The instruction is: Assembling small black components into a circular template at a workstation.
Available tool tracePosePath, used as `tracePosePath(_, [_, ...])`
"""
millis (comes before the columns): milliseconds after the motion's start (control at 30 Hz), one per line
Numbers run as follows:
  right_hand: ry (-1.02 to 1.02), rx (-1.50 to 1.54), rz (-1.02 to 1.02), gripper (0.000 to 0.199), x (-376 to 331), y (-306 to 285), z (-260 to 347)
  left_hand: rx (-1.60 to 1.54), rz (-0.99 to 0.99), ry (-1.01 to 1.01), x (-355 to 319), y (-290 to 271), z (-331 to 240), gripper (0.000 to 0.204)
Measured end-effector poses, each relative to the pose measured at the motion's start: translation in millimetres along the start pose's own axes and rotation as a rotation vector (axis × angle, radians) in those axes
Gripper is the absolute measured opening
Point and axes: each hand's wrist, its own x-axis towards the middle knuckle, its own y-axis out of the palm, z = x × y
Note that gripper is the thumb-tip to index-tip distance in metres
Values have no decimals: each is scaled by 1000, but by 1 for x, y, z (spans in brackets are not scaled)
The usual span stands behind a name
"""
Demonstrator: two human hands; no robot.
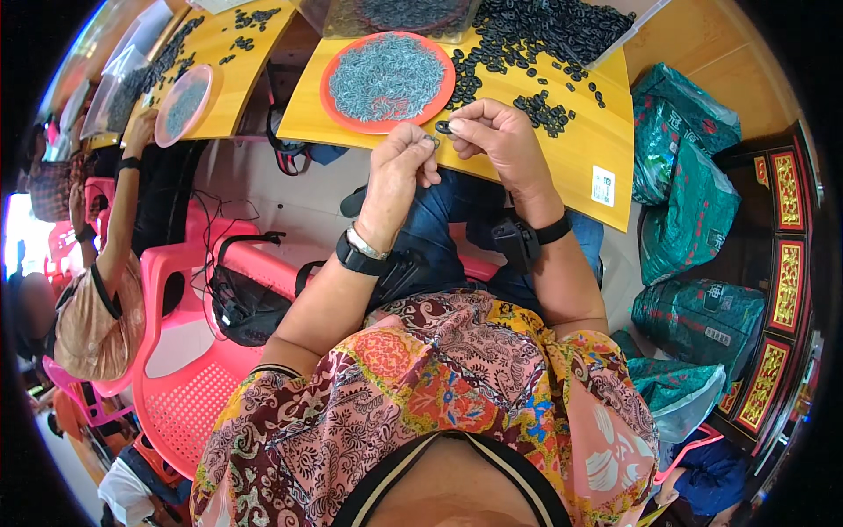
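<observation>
Black oval link [444, 127]: hard, smooth-looking, dark, hollow-centred by its shape. Loose metal pieces [386, 75] are thin, short, grey and shiny, in a tangled layer. They fill a round red tray [327, 92], smooth plastic, raised rim. Bench [575, 162] is yellow with faint wood grain, white label [603, 185] near its near right corner.

Around: big heap of black links [549, 35] at the far right, thinning toward the tray; smaller cluster [544, 114] nearer the right edge. Clear plastic bin [395, 15] at the far edge behind the tray. Green woven bags [689, 206] stand off the right edge, pink perforated chair [189, 395] off the left. In this view the left hand partly overlaps the tray's near rim.

Right grip [502, 136]: thumb and index pinched on the black oval link, over the near edge, just right of the tray. Left grip [402, 171]: narrow pinch, small metal piece [434, 140] at the fingertips, just beside the link; exact shape too small to tell.
</observation>
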Motion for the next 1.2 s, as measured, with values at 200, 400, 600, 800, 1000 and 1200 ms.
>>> tracePosePath(200, [26, 31, -26, 12, 0, 4, 1, 52, 13, -50, 0, 0, -1, 12])
tracePosePath(400, [63, 63, -45, 11, 1, 6, -5, 45, 10, -49, -1, 1, 0, 12])
tracePosePath(600, [49, 100, -29, 10, 2, 7, -9, 24, -5, -77, 0, -1, 1, 11])
tracePosePath(800, [-117, -44, 11, 8, 0, 11, -11, 29, -31, -92, 0, -1, -1, 11])
tracePosePath(1000, [-111, -131, 2, 13, -4, 15, -6, 13, -41, -89, 0, -1, 0, 11])
tracePosePath(1200, [-110, -153, 3, 17, -4, 14, -8, -19, -63, -77, -1, 1, -2, 11])
